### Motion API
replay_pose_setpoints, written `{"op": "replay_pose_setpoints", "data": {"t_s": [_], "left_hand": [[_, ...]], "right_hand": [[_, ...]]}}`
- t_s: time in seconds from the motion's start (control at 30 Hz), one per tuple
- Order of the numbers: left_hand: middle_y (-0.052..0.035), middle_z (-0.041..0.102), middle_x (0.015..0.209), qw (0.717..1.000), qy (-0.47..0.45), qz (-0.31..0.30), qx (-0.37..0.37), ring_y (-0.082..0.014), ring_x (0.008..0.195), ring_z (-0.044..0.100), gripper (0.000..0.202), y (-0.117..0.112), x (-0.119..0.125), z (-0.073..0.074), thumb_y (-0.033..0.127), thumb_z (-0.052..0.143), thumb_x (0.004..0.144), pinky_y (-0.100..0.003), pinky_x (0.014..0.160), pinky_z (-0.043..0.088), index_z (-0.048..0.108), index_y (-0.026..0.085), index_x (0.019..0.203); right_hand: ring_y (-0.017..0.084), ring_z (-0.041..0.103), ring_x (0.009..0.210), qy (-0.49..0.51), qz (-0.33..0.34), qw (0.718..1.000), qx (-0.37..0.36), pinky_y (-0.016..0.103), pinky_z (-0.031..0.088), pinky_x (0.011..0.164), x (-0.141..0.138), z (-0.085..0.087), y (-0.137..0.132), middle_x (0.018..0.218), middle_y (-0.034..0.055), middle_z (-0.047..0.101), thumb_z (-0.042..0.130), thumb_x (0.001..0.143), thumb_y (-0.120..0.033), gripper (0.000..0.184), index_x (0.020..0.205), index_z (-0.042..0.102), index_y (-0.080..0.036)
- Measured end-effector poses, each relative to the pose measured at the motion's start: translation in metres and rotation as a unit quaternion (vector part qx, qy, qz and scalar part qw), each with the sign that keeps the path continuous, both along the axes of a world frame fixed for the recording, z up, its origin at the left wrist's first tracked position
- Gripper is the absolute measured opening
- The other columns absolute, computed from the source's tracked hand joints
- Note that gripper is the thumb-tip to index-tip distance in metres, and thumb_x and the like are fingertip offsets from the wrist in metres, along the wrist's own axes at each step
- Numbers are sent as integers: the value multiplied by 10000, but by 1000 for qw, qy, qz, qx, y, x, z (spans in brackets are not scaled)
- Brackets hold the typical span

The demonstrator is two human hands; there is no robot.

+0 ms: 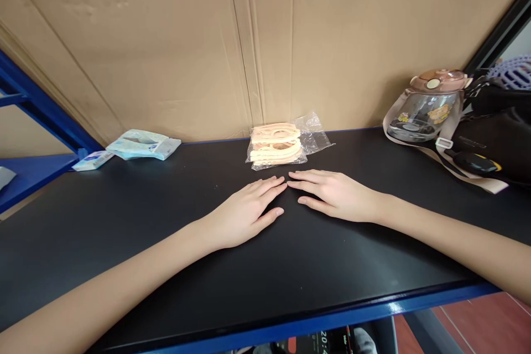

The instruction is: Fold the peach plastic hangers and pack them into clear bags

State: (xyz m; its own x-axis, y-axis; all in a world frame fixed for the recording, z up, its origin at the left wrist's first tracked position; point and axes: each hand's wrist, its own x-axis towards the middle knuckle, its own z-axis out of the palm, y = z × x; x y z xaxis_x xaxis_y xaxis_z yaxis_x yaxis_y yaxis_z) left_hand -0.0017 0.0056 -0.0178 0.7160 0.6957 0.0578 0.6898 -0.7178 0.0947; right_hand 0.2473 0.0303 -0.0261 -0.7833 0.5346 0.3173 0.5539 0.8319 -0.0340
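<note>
I have my left hand (244, 210) and right hand (340, 194) palm-down on the tabletop (315, 268), holding nothing, thumbs apart from fingers; the packet (276, 146) lies just on their far side. I'd favour loose, flat fingers.

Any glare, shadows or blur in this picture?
In the head view, a glint shows on the blue edge and small highlights on the clear bag; the tabletop has a soft sheen; the cardboard darkens beside the bottle; left hand and right hand look fairly sharp.
</note>
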Motion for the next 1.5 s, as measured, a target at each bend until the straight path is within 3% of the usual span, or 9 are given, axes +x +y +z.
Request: {"op": "replay_pose_setpoints", "data": {"t_s": [1.0,1.07,1.13,1.2,1.27,1.33,1.37,1.5], "left_hand": [[-117,397,1525,1000,-24,-6,19,-255,1402,379,520,-2,1,-1,427,343,1010,-429,1128,354,390,172,1461],[-112,441,1499,999,-35,-8,21,-257,1368,427,489,-4,1,-1,418,369,1003,-420,1101,380,429,180,1426],[-90,582,1355,997,-79,2,23,-241,1226,551,384,-5,2,1,390,422,982,-401,1032,434,535,200,1296],[-47,673,1098,980,-189,62,13,-212,1024,619,218,1,0,6,351,498,936,-380,956,462,616,215,1058],[-20,654,950,934,-318,161,-4,-197,932,606,118,16,-3,14,321,551,890,-373,923,460,597,214,911],[-31,632,991,888,-389,244,-14,-197,951,590,135,41,-7,22,314,541,896,-377,914,462,568,205,971],[-45,624,1049,871,-407,274,-25,-196,967,592,167,57,-9,26,308,509,920,-379,907,468,554,197,1035],[-101,607,1177,807,-441,357,-166,-215,974,631,297,120,-9,34,347,501,965,-412,834,535,567,147,1174]], "right_hand": [[279,521,1292,5,2,999,-32,482,434,1073,1,-1,-1,1419,141,533,416,986,-373,442,1351,557,-166],[280,521,1290,-2,3,1000,-28,478,431,1071,0,-2,-4,1424,144,528,417,985,-375,449,1352,554,-155],[277,579,1220,1,4,1000,-21,474,462,1027,0,2,-4,1365,136,585,429,981,-365,418,1309,591,-162],[252,657,1073,54,-20,998,-6,443,504,946,4,13,3,1203,109,690,437,972,-306,343,1202,655,-177],[217,689,923,157,-92,983,2,389,521,864,11,29,21,1006,75,743,424,942,-211,303,1079,693,-184],[192,685,780,232,-212,949,-39,351,523,767,17,46,49,890,53,745,427,901,-158,299,1027,698,-177],[182,670,731,228,-261,933,-96,348,515,748,20,54,65,881,45,743,447,878,-142,287,1004,701,-182],[134,544,473,187,-271,912,-245,295,464,503,15,66,121,668,63,712,610,800,-186,149,677,690,-159]]}}
